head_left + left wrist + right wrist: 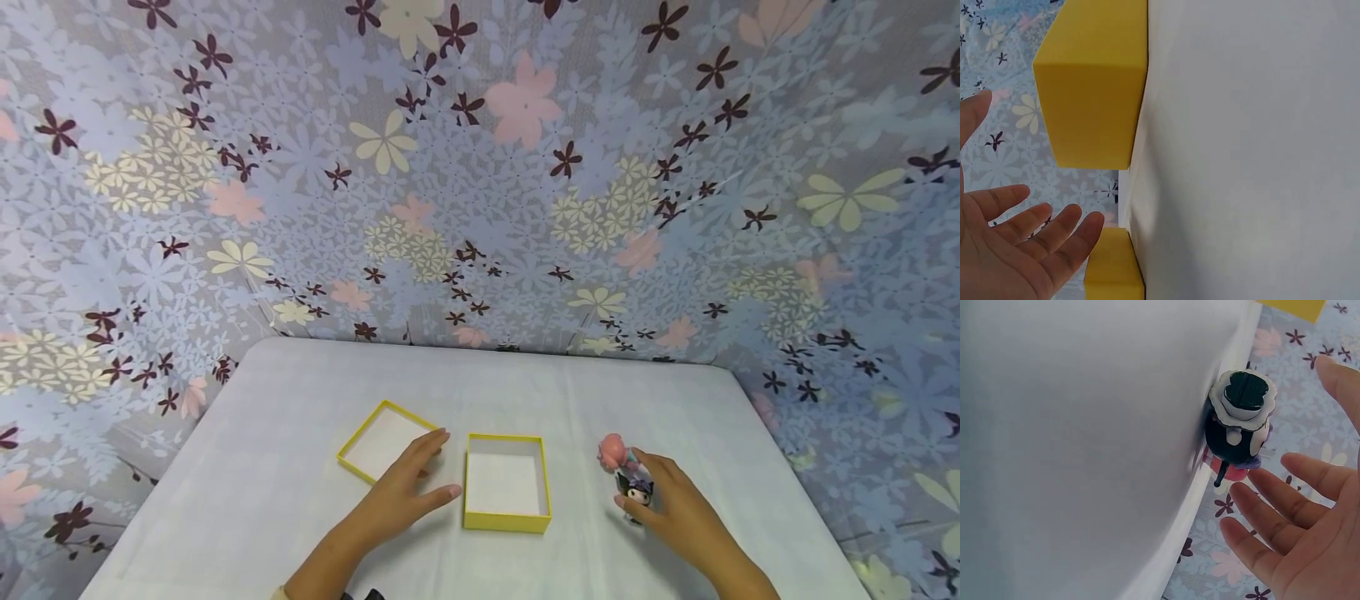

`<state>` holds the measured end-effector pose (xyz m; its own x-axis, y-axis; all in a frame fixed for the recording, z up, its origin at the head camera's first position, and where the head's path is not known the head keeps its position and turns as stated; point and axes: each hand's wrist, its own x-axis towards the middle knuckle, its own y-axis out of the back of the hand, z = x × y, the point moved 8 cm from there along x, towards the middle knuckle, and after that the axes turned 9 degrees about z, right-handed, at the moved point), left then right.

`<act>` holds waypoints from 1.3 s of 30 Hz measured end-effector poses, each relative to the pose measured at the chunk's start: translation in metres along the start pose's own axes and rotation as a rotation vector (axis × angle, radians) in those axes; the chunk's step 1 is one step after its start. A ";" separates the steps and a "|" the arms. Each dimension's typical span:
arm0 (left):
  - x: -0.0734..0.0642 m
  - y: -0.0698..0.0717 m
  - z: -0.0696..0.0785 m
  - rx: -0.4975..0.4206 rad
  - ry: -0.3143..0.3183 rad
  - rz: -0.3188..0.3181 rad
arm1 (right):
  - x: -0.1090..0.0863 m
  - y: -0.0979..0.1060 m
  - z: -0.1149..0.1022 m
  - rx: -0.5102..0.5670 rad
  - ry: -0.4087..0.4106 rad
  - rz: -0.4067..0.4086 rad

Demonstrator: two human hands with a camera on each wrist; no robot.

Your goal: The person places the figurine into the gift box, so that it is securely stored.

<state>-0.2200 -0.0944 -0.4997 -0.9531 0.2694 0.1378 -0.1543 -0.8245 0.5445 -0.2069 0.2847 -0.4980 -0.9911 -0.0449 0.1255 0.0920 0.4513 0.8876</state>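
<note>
In the head view a small figurine (637,493) with a black hood and white face lies on the right of the table. My right hand (678,510) is beside it, thumb and fingers spread around it with a gap. The right wrist view shows the figurine's (1238,434) dark and white body, with relaxed fingers (1285,515) near it. A pink rounded toy (613,452) is just beyond. My left hand (401,500) hovers with parted fingers, holding nothing, between a yellow-edged open box (507,522) and a shallower yellow-rimmed tray or lid (358,440).
A white cloth (300,517) covers the table. Behind its far edge rises a flowered fabric backdrop (450,208). In the left wrist view, the yellow wall of a box (1094,112) stands close to the left fingers.
</note>
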 end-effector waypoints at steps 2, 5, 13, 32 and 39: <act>0.000 -0.003 -0.001 0.000 -0.001 -0.011 | -0.001 0.000 0.001 0.000 -0.006 0.002; 0.001 -0.006 -0.002 -0.014 0.003 -0.028 | -0.002 -0.002 0.003 0.000 -0.015 -0.007; -0.002 -0.016 0.000 -0.132 0.045 -0.102 | -0.004 -0.007 0.005 0.045 -0.029 -0.056; 0.002 -0.025 0.001 -0.093 -0.007 -0.128 | -0.006 -0.010 0.007 0.010 0.040 -0.105; 0.002 -0.028 0.000 -0.090 0.004 -0.157 | -0.005 -0.009 0.009 0.012 0.022 -0.132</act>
<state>-0.2179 -0.0709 -0.5147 -0.9166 0.3962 0.0534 -0.3236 -0.8137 0.4829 -0.2037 0.2889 -0.5111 -0.9921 -0.1242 0.0181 -0.0401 0.4504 0.8919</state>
